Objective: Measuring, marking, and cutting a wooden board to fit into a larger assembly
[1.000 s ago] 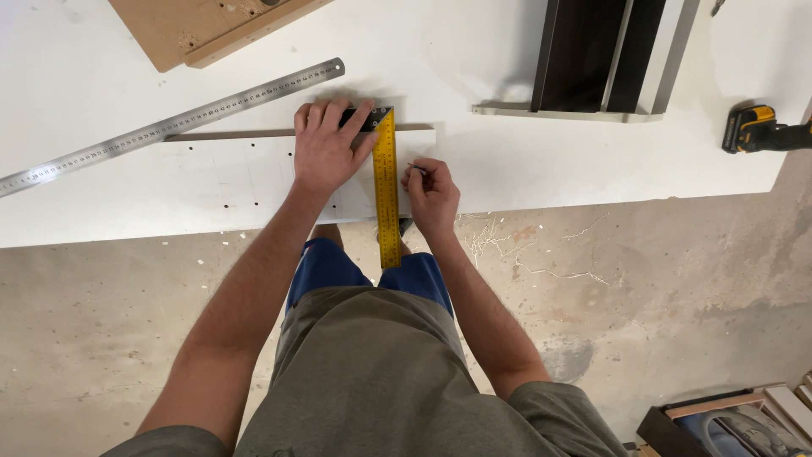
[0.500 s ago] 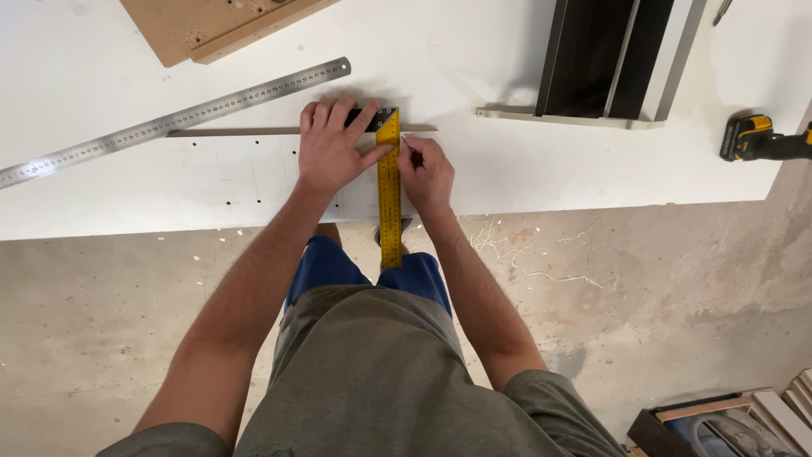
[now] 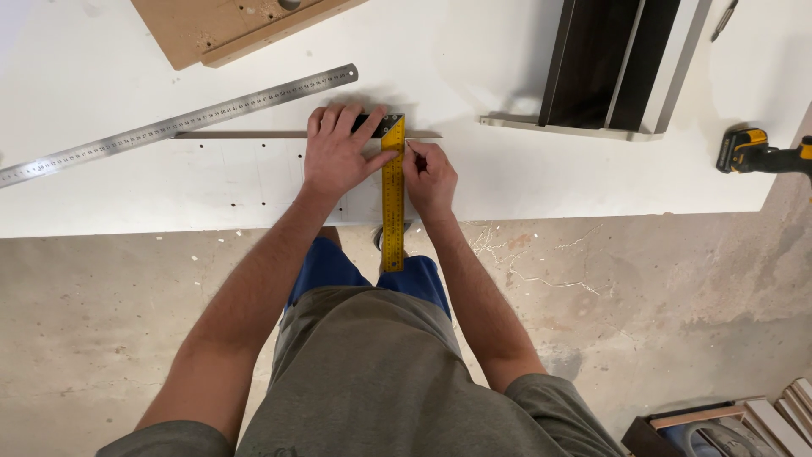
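My left hand (image 3: pixel 340 152) presses flat on the black stock of a try square at the far edge of a white panel (image 3: pixel 237 182). The square's yellow blade (image 3: pixel 392 203) runs toward me across the panel and past its near edge. My right hand (image 3: pixel 429 173) rests just right of the blade near its top, fingers pinched on a thin marking tool whose tip touches the panel beside the blade; the tool itself is mostly hidden by the fingers.
A long steel ruler (image 3: pixel 178 125) lies diagonally at the left on the white table (image 3: pixel 541 182). A brown wooden board (image 3: pixel 228 25) sits at the back, dark panels in a pale frame (image 3: pixel 609 68) at the right, a yellow and black power tool (image 3: pixel 757 152) far right. Concrete floor (image 3: pixel 660 279) below.
My right hand has slid away from me along the blade, from near the panel's middle up toward its far edge. My left hand has stayed on the square.
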